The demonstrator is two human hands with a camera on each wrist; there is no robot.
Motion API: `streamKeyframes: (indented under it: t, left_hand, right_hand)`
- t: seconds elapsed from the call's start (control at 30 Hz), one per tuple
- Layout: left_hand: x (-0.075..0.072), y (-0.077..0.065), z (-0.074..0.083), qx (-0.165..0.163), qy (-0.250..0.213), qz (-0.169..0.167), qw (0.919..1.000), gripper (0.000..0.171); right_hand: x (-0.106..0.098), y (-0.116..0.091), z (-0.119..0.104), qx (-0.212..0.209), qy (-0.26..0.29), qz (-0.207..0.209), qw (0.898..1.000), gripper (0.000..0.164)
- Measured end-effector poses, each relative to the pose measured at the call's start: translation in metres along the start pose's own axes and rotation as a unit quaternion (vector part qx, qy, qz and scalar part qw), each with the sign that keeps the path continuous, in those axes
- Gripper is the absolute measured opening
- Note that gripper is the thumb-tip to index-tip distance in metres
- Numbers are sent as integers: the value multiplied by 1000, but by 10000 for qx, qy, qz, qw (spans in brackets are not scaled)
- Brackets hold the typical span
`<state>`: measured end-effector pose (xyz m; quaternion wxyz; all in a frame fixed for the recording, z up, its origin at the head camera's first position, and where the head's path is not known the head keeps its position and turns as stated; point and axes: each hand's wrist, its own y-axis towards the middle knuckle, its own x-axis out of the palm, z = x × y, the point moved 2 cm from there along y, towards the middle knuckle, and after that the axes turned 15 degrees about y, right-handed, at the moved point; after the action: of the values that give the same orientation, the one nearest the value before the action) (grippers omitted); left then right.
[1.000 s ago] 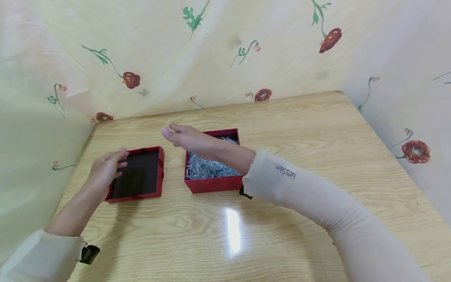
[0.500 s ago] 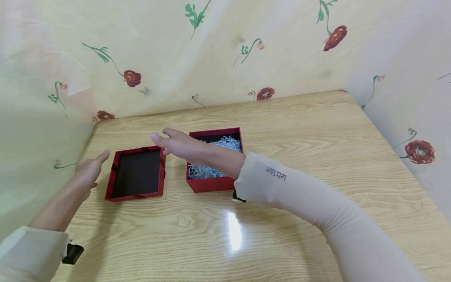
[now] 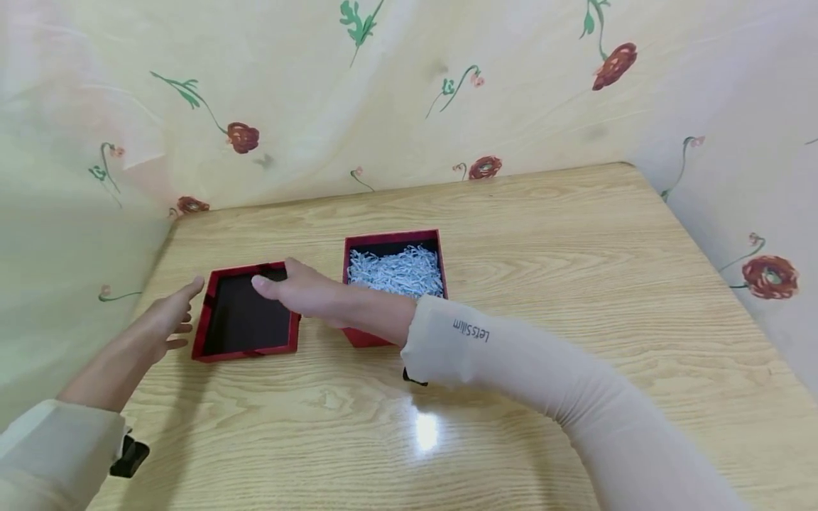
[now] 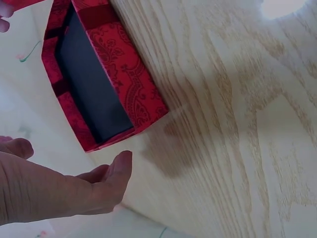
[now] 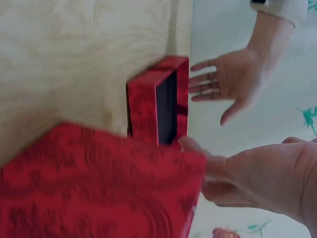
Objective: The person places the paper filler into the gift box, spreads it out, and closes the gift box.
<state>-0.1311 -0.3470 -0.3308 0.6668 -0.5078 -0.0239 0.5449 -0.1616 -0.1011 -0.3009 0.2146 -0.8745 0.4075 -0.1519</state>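
Observation:
A shallow red patterned box lid [image 3: 246, 353] lies on the table with its black inside facing up. My left hand [image 3: 150, 330] hovers just left of this lid, fingers spread. In the left wrist view, the fingertips of that left hand [image 4: 64, 193] are near the lid's end wall [image 4: 114, 140]. Over the lid's right edge my right hand [image 3: 307, 291] reaches, thumb and fingers apart. Nothing is held by either hand. Beside the lid on the right stands a deeper red box [image 3: 364, 339] filled with pale blue shredded paper [image 3: 396, 270]; my right forearm covers part of its front.
The wooden table [image 3: 562, 248] carries both box parts. A floral cloth [image 3: 287, 106] hangs along the table's back and sides. Light glares off the tabletop near the front. Black wrist devices, such as one [image 3: 130, 455] at the left sleeve, stick out below the cuffs.
My right hand has come left and nearer, from above the filled box to the lid's right edge. My left hand has drawn back leftward from over the lid. Both box parts stay put.

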Motion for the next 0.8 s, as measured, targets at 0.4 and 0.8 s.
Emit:
streamKeyframes:
  t: [0.4,0.8]
  left_hand:
    - [8,4,4,-130,-42,94,9999,98]
    - [13,10,7,-214,1,249,9995,94]
  right_hand:
    - [20,7,28,52,-789,1123,9905,84]
    - [26,19,44,265,-1029,1830,9773,84]
